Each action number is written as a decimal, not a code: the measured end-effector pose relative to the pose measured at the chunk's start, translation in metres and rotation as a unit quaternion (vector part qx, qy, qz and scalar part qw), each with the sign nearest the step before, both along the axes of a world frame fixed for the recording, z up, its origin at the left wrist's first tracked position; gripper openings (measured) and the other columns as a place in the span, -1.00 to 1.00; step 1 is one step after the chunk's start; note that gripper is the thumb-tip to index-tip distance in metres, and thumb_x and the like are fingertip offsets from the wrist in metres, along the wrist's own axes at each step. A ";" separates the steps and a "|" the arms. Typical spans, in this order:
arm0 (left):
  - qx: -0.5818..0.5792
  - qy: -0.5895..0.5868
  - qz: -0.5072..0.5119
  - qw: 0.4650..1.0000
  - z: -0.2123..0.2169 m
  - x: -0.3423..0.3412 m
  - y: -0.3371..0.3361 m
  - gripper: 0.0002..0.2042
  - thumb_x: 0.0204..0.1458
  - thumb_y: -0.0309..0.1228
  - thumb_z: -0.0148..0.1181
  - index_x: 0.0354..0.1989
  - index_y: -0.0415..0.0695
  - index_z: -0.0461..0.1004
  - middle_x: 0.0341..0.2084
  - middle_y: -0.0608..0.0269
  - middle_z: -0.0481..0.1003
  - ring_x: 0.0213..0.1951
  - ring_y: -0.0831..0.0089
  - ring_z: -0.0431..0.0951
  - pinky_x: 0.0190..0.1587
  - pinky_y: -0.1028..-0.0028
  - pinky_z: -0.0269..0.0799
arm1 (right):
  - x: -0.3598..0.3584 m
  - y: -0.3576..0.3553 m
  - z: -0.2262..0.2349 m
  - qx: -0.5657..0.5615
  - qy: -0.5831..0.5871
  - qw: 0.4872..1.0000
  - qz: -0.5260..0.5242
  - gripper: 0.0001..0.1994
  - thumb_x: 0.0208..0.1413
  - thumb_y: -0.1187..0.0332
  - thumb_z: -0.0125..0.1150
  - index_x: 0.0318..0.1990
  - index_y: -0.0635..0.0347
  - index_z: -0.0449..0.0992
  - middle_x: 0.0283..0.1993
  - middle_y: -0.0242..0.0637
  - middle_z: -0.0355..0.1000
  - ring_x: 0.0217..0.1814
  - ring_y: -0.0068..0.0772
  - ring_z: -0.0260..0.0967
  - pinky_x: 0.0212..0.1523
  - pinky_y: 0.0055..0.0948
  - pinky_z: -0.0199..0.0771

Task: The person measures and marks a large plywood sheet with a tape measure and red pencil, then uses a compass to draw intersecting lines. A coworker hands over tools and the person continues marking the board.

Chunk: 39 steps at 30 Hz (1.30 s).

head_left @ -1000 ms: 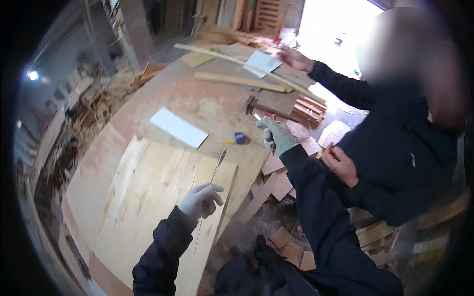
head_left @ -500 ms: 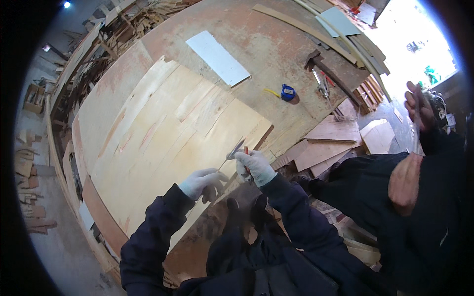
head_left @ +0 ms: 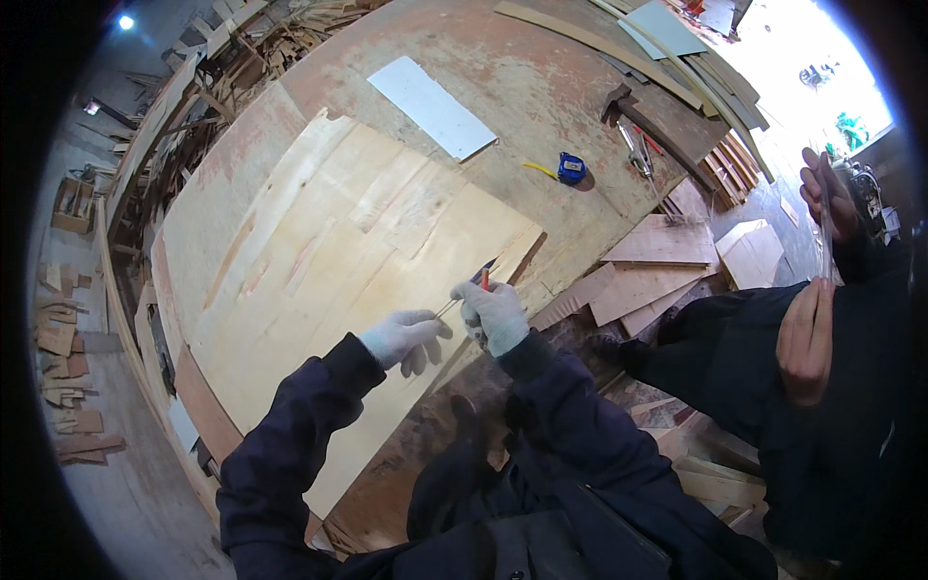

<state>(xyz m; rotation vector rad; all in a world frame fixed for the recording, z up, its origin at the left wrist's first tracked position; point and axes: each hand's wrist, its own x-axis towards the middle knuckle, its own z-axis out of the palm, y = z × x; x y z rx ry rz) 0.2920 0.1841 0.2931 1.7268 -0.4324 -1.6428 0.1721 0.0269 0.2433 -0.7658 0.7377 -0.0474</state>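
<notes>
Both my hands wear white gloves and work close together over the near right part of a pale plywood sheet (head_left: 319,280). My right hand (head_left: 495,314) is closed around a small tool (head_left: 485,277) with a red part and a dark pointed tip; its exact kind is unclear. A thin light-coloured rod (head_left: 447,308) runs between my hands. At its lower end my left hand (head_left: 404,338) has its thumb and fingers closed, apparently pinching it. The lower fingers of the left hand are partly in shadow.
On the worktable (head_left: 541,97) lie a white board (head_left: 432,106), a blue tape measure (head_left: 571,169) and a hammer (head_left: 662,140). Plywood offcuts (head_left: 657,261) lie at the right. Another person (head_left: 831,387) stands there holding a thin strip (head_left: 826,227). Scrap wood (head_left: 261,68) piles up behind.
My hands have shifted slightly up, the left one also to the right. The tool in my right hand has turned, its dark tip now pointing up and right.
</notes>
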 end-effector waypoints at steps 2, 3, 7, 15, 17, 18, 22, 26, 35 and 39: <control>0.002 -0.019 -0.014 1.000 0.006 0.006 0.005 -0.66 0.20 -0.23 0.00 -0.06 -0.24 0.51 -0.48 0.14 0.57 -0.64 0.48 0.50 -0.64 0.52 0.40 | 0.002 0.008 0.003 0.002 -0.024 0.999 -0.026 -0.81 0.23 0.31 0.18 -0.33 0.27 0.51 -0.69 -0.42 0.23 -0.80 -0.61 0.03 -0.78 -0.53 -0.01; 0.004 -0.030 -0.020 0.999 0.010 0.009 0.009 -0.66 0.20 -0.23 0.00 -0.06 -0.24 0.51 -0.48 0.14 0.57 -0.64 0.48 0.50 -0.63 0.51 0.40 | 0.003 0.012 0.005 0.014 -0.046 0.998 -0.031 -0.80 0.25 0.30 0.17 -0.31 0.28 0.51 -0.68 -0.42 0.24 -0.79 -0.61 0.03 -0.77 -0.53 -0.01; 0.019 -0.064 -0.055 0.996 0.026 0.016 0.022 -0.68 0.28 -0.24 -0.07 -0.04 -0.24 0.48 -0.50 0.17 0.57 -0.65 0.54 0.50 -0.61 0.55 0.41 | 0.006 0.027 0.014 0.025 -0.083 0.996 -0.036 -0.76 0.28 0.26 0.18 -0.20 0.31 0.48 -0.64 -0.42 0.25 -0.74 -0.61 0.06 -0.74 -0.55 0.03; -0.025 -0.194 -0.057 0.979 0.057 0.031 0.048 -0.65 0.26 -0.25 0.01 0.04 -0.27 0.45 -0.38 0.17 0.58 -0.45 0.46 0.58 -0.36 0.44 0.53 | 0.019 0.061 0.026 0.026 -0.104 0.985 -0.138 -0.79 0.32 0.27 0.14 -0.24 0.26 0.46 -0.58 -0.42 0.30 -0.72 -0.64 0.07 -0.74 -0.62 0.04; -0.093 -0.476 -0.068 0.872 0.079 0.036 0.056 -0.65 0.20 -0.24 0.09 0.03 -0.22 0.47 -0.28 0.02 0.59 -0.26 0.13 0.63 -0.16 0.28 0.53 | 0.022 0.064 0.027 0.035 -0.104 0.978 -0.176 -0.80 0.33 0.26 0.12 -0.23 0.23 0.47 -0.58 -0.38 0.33 -0.72 -0.62 0.08 -0.75 -0.59 0.05; -0.198 -0.581 -0.033 0.789 0.093 0.036 0.062 -0.68 0.18 -0.33 0.10 0.03 -0.23 0.47 -0.22 -0.03 0.58 -0.17 0.07 0.61 -0.09 0.25 0.50 | 0.023 0.065 0.027 0.036 -0.107 0.973 -0.201 -0.80 0.33 0.26 0.12 -0.23 0.22 0.47 -0.57 -0.37 0.34 -0.73 -0.61 0.08 -0.75 -0.58 0.06; -0.300 -0.594 0.160 0.729 0.140 -0.006 0.122 -0.70 0.13 -0.62 0.02 0.05 -0.30 0.48 -0.07 -0.04 0.56 0.01 0.20 0.57 0.08 0.35 0.43 | 0.026 0.067 0.026 0.032 -0.103 0.965 -0.238 -0.78 0.34 0.23 0.10 -0.24 0.19 0.49 -0.56 -0.33 0.39 -0.75 -0.58 0.08 -0.75 -0.54 0.06; -0.295 -0.307 0.275 0.862 0.087 -0.070 0.148 -0.71 0.21 -0.62 -0.03 0.08 -0.35 0.46 -0.07 0.08 0.55 -0.03 0.41 0.53 0.12 0.42 0.39 | 0.028 0.079 0.024 0.044 -0.087 0.963 -0.250 -0.78 0.35 0.18 0.08 -0.20 0.15 0.46 -0.50 -0.37 0.38 -0.74 -0.60 0.02 -0.73 -0.54 0.01; -0.324 -0.035 0.431 0.841 -0.034 -0.045 0.116 -0.55 0.26 -0.42 0.05 0.31 -0.26 0.27 0.08 0.05 0.47 0.04 0.31 0.51 0.06 0.37 0.45 | 0.020 0.134 0.027 0.197 -0.139 0.957 -0.162 -0.77 0.39 0.14 0.01 -0.15 0.10 0.40 -0.53 -0.50 0.23 -0.73 -0.62 -0.02 -0.68 -0.55 -0.01; -0.356 -0.056 0.434 0.826 -0.026 -0.048 0.115 -0.60 0.27 -0.44 0.05 0.25 -0.30 0.33 0.08 0.01 0.48 0.05 0.29 0.53 0.05 0.35 0.47 | 0.015 0.154 0.031 0.187 -0.109 0.962 -0.166 -0.77 0.40 0.14 -0.01 -0.17 0.09 0.39 -0.56 -0.52 0.19 -0.73 -0.63 -0.03 -0.68 -0.54 -0.01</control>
